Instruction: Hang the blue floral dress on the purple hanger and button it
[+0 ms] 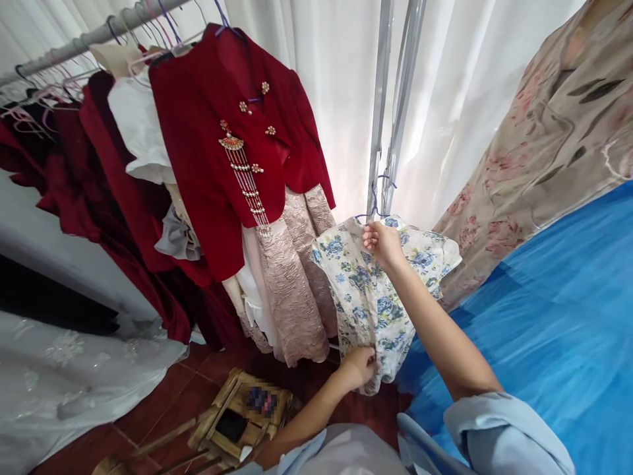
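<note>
A short-sleeved white blouse (353, 270) with blue flowers hangs in front of me on a purple wire hanger (374, 206). My right hand (382, 243) is closed at its neckline, fingers curled on the cloth near the collar. Lower down, my left hand (361, 365) pinches the front edge of the blouse close to its hem. Just left of the blouse hangs a dark red velvet jacket (198, 132) with flower buttons and a beaded tassel, over a pale pink textured skirt (297, 284).
A metal rail (84, 39) at upper left carries several red and white garments. Upright metal poles (383, 99) stand before white curtains (336, 99). Blue tulle (558, 316) and a beige floral cloth (514, 171) fill the right. Below is a wooden chair (237, 409) with a dark phone-like object (231, 425).
</note>
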Motion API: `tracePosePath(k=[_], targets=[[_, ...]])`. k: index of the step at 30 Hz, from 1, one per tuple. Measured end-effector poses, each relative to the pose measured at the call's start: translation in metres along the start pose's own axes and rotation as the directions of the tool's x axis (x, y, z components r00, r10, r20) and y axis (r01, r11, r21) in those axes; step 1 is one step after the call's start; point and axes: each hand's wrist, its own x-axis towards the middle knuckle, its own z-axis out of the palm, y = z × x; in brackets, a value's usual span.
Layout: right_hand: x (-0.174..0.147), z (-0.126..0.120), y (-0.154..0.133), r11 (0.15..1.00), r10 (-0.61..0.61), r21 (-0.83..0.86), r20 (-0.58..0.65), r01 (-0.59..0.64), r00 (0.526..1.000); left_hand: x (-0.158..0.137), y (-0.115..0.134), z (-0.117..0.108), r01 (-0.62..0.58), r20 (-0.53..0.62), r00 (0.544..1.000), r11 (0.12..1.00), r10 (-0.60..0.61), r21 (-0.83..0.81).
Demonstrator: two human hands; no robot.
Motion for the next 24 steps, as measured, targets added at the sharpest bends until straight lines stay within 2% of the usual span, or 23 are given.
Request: tracePosePath(k=[2,3,4,6,7,8,9,10,11,14,15,16,18,22,24], targets=[[-0.009,-0.008,0.007,0.996,-0.07,-0.047,0.036,0.071,0.997,0.008,-0.002,-0.028,-0.079,-0.104,0.993,0.984,0.063,-0.16],[-0.013,-0.012,0.01,0.992,-0.107,-0.07,0.045,0.11,0.993,0.014,0.002,-0.049,-0.159,-0.209,0.971,0.962,0.113,-0.22],[-0.017,-0.015,0.012,0.985,-0.142,-0.091,0.042,0.145,0.989,0.021,0.011,-0.075,-0.248,-0.344,0.926,0.939,0.157,-0.24],[-0.022,-0.019,0.017,0.97,-0.204,-0.132,0.026,0.205,0.979,0.038,0.04,-0.134,-0.376,-0.619,0.754,0.917,0.218,-0.135],[-0.024,-0.019,0.019,0.961,-0.231,-0.15,0.025,0.233,0.973,0.048,0.058,-0.164,-0.44,-0.689,0.66,0.897,0.299,-0.034],[-0.025,-0.019,0.021,0.95,-0.262,-0.168,0.032,0.263,0.965,0.059,0.077,-0.193,-0.496,-0.703,0.594,0.866,0.392,0.064],[-0.026,-0.019,0.023,0.935,-0.296,-0.188,0.045,0.299,0.954,0.069,0.095,-0.219,-0.535,-0.68,0.559,0.833,0.475,0.142],[-0.027,-0.019,0.025,0.917,-0.331,-0.212,0.065,0.337,0.941,0.079,0.112,-0.241,-0.569,-0.627,0.554,0.799,0.547,0.194],[-0.028,-0.019,0.027,0.898,-0.362,-0.236,0.082,0.371,0.929,0.089,0.126,-0.258,-0.586,-0.548,0.587,0.78,0.595,0.219],[-0.03,-0.022,0.032,0.872,-0.385,-0.287,0.098,0.397,0.918,0.113,0.149,-0.285,-0.57,-0.24,0.772,0.808,0.588,0.147],[-0.031,-0.023,0.034,0.876,-0.371,-0.294,0.098,0.383,0.924,0.118,0.151,-0.287,-0.553,-0.152,0.811,0.826,0.564,0.114],[-0.031,-0.025,0.035,0.88,-0.357,-0.3,0.095,0.369,0.929,0.123,0.152,-0.288,-0.543,-0.092,0.829,0.834,0.551,0.101],[-0.031,-0.027,0.036,0.871,-0.362,-0.322,0.088,0.37,0.928,0.129,0.151,-0.287,-0.575,-0.064,0.805,0.802,0.59,0.161],[-0.022,-0.027,0.038,0.829,-0.464,-0.329,0.045,0.452,0.885,0.134,0.154,-0.288,-0.656,-0.128,0.667,0.66,0.734,0.367],[-0.017,-0.029,0.048,0.842,-0.444,-0.318,0.048,0.435,0.895,0.134,0.159,-0.295,-0.651,-0.18,0.638,0.649,0.749,0.392]])
